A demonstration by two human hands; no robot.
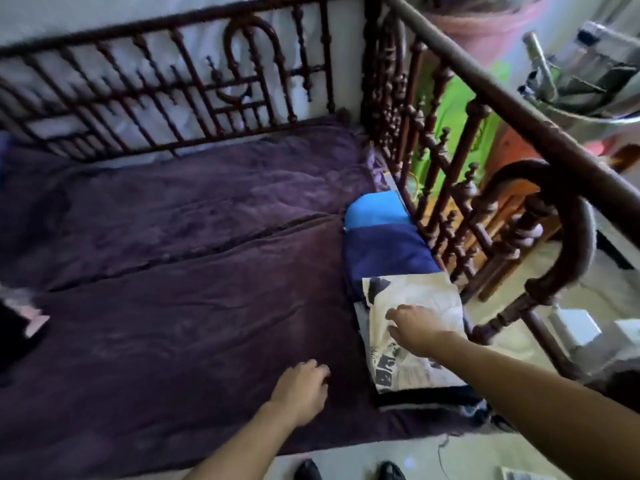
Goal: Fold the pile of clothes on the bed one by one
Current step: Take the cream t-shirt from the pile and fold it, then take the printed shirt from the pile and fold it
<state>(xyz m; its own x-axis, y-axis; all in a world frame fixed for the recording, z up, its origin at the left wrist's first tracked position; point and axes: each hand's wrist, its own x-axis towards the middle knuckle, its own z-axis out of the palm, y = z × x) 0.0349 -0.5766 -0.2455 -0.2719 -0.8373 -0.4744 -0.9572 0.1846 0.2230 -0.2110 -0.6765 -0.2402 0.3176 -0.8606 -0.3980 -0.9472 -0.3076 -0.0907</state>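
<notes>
A folded cream garment with dark print (426, 296) lies at the right side of the bed, on top of a dark folded piece. My right hand (414, 325) rests on it with loosely spread fingers. Behind it lie a folded navy garment (384, 252) and a folded bright blue one (375, 211), in a row along the footboard. My left hand (301, 388) hovers over or rests on the purple bedspread (180, 271), fingers loosely curled, holding nothing. At the far left edge a dark and pink garment (24, 327) lies partly out of view.
A dark carved wooden rail (166, 84) runs along the bed's far side and another wooden rail (450, 168) along the right. Green cloth (450, 109) and household items stand beyond the right rail. Two dark shoes (346, 471) show on the pale floor below.
</notes>
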